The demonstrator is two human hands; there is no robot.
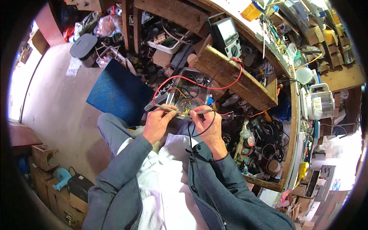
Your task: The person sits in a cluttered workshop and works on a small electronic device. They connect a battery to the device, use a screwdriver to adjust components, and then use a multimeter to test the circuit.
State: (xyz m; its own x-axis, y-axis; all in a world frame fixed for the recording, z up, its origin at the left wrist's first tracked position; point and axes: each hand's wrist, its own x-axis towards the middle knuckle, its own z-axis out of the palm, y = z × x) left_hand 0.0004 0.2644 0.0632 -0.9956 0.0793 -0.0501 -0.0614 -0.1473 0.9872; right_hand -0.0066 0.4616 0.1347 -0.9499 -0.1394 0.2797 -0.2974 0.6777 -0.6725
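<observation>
My left hand is closed round a test probe on the red lead, its tip pointing right. Opposite it, my right hand pinches a second test probe, whose black lead loops over the fingers. Both tips come close together at the near end of an open, see-through box with thin coloured wires and small parts inside. Whether the tips touch anything is too small to tell. From the red lead a curve runs up to a multimeter with a pale display and a dial.
The multimeter leans on a worn wooden drawer ahead of my hands. To the right, a bin of tangled cables sits by the cluttered bench edge. A blue panel and a dark lidded bin are at left.
</observation>
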